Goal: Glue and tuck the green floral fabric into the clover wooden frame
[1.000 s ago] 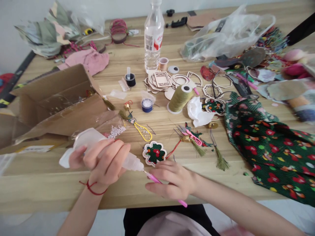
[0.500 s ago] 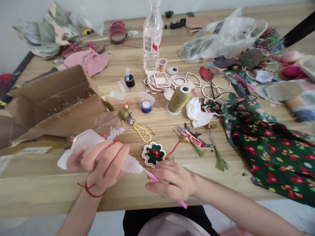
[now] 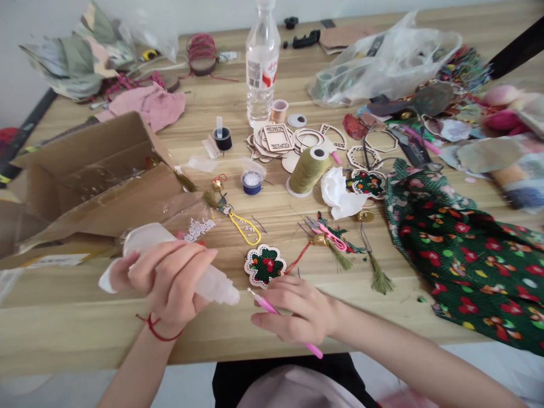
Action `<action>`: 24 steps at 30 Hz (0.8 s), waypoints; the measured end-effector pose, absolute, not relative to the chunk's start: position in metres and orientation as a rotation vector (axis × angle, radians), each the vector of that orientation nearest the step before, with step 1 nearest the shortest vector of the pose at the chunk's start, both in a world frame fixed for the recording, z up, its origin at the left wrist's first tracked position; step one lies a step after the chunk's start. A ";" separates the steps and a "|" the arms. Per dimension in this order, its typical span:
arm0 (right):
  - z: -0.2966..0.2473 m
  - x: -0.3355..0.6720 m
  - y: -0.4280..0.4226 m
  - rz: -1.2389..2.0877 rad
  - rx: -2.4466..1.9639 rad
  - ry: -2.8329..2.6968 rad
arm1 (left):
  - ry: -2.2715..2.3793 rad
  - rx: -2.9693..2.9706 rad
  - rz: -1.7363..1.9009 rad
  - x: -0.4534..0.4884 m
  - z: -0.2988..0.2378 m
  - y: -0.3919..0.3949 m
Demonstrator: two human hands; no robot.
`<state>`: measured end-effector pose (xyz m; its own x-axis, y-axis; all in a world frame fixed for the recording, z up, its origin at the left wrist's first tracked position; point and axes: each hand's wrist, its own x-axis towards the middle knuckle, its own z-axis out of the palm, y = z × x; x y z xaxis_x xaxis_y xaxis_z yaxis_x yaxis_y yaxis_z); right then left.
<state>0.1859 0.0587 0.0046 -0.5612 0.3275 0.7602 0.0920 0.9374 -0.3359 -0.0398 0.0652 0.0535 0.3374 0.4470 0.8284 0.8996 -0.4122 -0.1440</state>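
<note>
My left hand [image 3: 172, 277] is wrapped round a translucent white squeeze bottle [image 3: 215, 286], tilted with its nozzle down and to the right. Between the fingers of my right hand [image 3: 293, 311] is a thin pink pen-like tool [image 3: 270, 306], its pale tip up and left, a short gap from the nozzle. Just beyond my right fingers lies a flower-shaped wooden piece [image 3: 266, 266] with green and red fabric and a beaded edge. A red cord [image 3: 300, 258] runs from it towards a small bell with a tassel. Loose white beads [image 3: 199, 228] lie beyond my left hand.
An open cardboard box [image 3: 97, 187] stands at the left. Pink-handled snips [image 3: 327, 233], an olive thread cone [image 3: 308, 173], a blue bead pot [image 3: 251, 181] and wooden cutouts [image 3: 276, 139] lie farther back, near a water bottle [image 3: 262, 73]. Green floral fabric [image 3: 459, 255] covers the right side.
The squeeze bottle has drawn back slightly to the left, so its nozzle is now apart from the pink tool's tip. My right hand stays in nearly the same place.
</note>
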 end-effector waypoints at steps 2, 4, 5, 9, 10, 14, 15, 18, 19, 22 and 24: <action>0.005 0.186 0.059 0.318 -0.283 -2.159 | -1.157 -1.984 -0.943 -0.040 0.054 0.067; 0.007 0.185 0.060 0.307 -0.269 -2.155 | -1.151 -1.966 -0.929 -0.041 0.054 0.068; 0.008 0.185 0.061 0.301 -0.265 -2.150 | -1.162 -1.971 -0.915 -0.041 0.054 0.068; 0.009 0.185 0.061 0.295 -0.255 -2.144 | -1.141 -2.045 -0.869 -0.041 0.054 0.067; 0.009 0.185 0.061 0.299 -0.254 -2.151 | -1.138 -2.063 -0.857 -0.040 0.055 0.066; 0.006 0.187 0.060 0.299 -0.239 -2.187 | -1.245 -2.078 -0.840 -0.038 0.056 0.061; 0.006 0.187 0.059 0.298 -0.233 -2.190 | -1.268 -2.091 -0.833 -0.037 0.057 0.061; 0.006 0.187 0.060 0.287 -0.232 -2.190 | -1.258 -2.137 -0.823 -0.037 0.057 0.062; 0.006 0.187 0.060 0.281 -0.235 -2.186 | -1.222 -2.145 -0.820 -0.038 0.057 0.063; 0.009 0.185 0.061 0.274 -0.247 -2.170 | -1.157 -2.151 -0.808 -0.042 0.057 0.066; 0.011 0.184 0.062 0.271 -0.252 -2.161 | -1.142 -2.150 -0.804 -0.044 0.057 0.066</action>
<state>0.1841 0.0618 0.0106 -0.5615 0.2798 0.7787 0.0787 0.9549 -0.2864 -0.0438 0.0664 0.0568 0.4543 0.5153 0.7267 0.8579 -0.4728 -0.2011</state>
